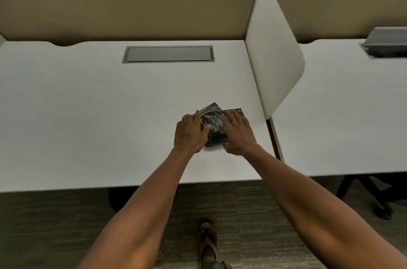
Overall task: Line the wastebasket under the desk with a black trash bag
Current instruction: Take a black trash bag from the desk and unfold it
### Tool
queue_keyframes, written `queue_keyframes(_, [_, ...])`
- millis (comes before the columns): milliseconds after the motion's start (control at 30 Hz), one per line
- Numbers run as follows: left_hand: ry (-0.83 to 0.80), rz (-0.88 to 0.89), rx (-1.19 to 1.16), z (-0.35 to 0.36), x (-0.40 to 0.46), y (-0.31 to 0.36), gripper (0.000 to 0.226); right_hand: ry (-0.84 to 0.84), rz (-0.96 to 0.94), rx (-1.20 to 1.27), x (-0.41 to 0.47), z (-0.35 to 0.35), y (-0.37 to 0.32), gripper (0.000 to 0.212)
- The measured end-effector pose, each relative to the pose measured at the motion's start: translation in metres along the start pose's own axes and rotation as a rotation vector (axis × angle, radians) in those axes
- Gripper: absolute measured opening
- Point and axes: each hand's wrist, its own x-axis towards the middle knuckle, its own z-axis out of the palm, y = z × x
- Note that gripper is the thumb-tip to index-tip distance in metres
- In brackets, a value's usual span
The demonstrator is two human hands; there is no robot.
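White table [88,103]: laminate top, lying bare on its left half; a closed grey cable hatch [168,54] is sitting near the back edge, below a tan partition.

Dark shape under the table [114,197]: something dark is showing below the front edge, left of the arms; I cannot tell whether it is the wastebasket.

Left hand [190,133]: it is resting on the left side of the bag, fingers curled against the plastic and thumb pressing in toward the middle. The grip is narrow, pinching the bag rather than lifting it.

Black trash bag [212,123]: it is lying folded into a glossy, wrinkled packet on the table, near the front right corner, between the two hands. A second flat fold is sticking out behind the right fingers.

Right hand [239,134]: it is lying flat, palm down, fingers together, covering the bag's right side. No closed grip here; it is pressing the packet against the table.

White divider [275,53]: it is standing just right of the hands, separating this table from the next one.

Progress: by my reckoning the job is barely starting. The bag is not yet unfolded, and shaking it open, reaching under the table and fitting it over the basket rim are all waiting to be done.
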Motion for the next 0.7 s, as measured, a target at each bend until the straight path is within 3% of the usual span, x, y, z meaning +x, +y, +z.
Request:
queue_keyframes(133, [0.005,-0.035,-0.056,0.013,0.006,-0.006,0.065,-0.084,-0.036,-0.055,0.009,0.019,-0.002,0.108])
queue_keyframes(367, [-0.042,-0.095,-0.094,0.023,-0.002,-0.027,0.069,-0.081,-0.041,-0.095,0.017,0.038,0.000,0.088])
queue_keyframes(500, [-0.037,-0.114,-0.113,0.028,-0.009,-0.038,0.070,-0.025,-0.060,-0.057,0.018,0.043,-0.002,0.069])
queue_keyframes(700, [-0.028,-0.110,-0.199,0.027,-0.029,-0.048,0.076,0.149,0.007,0.179,0.014,0.042,-0.013,0.062])
